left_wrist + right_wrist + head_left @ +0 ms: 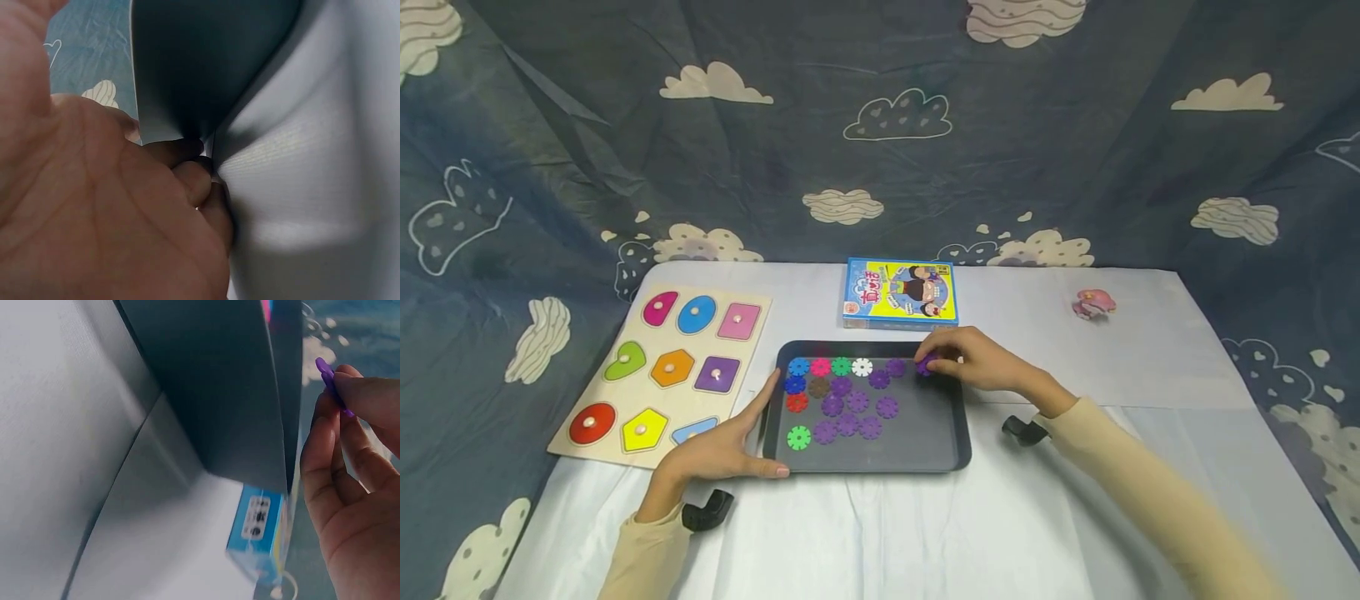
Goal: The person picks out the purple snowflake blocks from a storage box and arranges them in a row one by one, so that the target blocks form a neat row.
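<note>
A dark grey tray [917, 446] lies on the white table with notched plastic discs in it. My right hand [973, 358] pinches a purple notched disc [334, 387] between thumb and fingertips, over the tray's far right corner. Several purple discs [857, 402] lie loose in the tray's middle. A row along the far side starts with blue [798, 367], pink, green and white discs. Down the left side are a red disc [797, 402] and a bright green disc [799, 437]. My left hand [722, 446] rests spread at the tray's near left corner, thumb at the front edge, fingers along the left wall.
Left of the tray lies a wooden shape puzzle board [685, 387] with knobbed coloured pieces. Behind the tray is a blue and yellow card box [898, 293]. A small pink toy figure [1094, 303] sits at the far right. A cloud-patterned curtain [880, 183] hangs behind the table.
</note>
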A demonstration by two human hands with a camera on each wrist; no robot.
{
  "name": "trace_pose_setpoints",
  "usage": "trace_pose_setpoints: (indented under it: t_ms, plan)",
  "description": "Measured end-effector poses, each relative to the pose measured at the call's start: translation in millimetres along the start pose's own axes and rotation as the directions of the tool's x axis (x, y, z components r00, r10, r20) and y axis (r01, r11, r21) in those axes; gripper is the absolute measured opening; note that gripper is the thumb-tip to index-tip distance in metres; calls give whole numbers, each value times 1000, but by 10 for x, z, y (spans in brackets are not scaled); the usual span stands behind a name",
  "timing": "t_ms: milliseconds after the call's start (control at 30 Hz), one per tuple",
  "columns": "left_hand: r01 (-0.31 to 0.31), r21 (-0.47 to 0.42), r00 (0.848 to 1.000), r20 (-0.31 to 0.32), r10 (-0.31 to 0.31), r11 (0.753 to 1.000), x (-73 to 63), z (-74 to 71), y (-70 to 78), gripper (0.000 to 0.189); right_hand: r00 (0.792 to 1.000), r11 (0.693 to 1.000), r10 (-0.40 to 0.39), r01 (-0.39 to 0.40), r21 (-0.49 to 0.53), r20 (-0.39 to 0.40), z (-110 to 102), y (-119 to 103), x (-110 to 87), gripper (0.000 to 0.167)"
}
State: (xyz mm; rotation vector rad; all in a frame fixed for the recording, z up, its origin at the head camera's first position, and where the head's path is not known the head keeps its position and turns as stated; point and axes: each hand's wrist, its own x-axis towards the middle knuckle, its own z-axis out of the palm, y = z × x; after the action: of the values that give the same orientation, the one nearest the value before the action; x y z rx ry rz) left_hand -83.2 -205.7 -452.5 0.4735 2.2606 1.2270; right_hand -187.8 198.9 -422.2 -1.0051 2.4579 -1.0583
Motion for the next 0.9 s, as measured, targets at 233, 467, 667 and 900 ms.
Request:
trace_pose_setpoints:
  t_ms: [233,467,667,900]
  plan:
    - [-4,-2,1000,0,4,1000,-2,-2,-18,132,992,995,83,-77,69,-99,-77,99,-199,17]
    - [12,11,1000,-10,-12,1000,8,2,-39,132,979,988,136,-122,98,-152,-111,263,-372,16]
    - [17,24,1000,-16,-17,1000,4,-1,-23,131,961,979,199,-186,84,-193,-136,377,-499,17]
    - [33,36,999,-25,-32,999,-22,-7,-4,130,937,962,269,-270,28,-222,-135,509,-583,17]
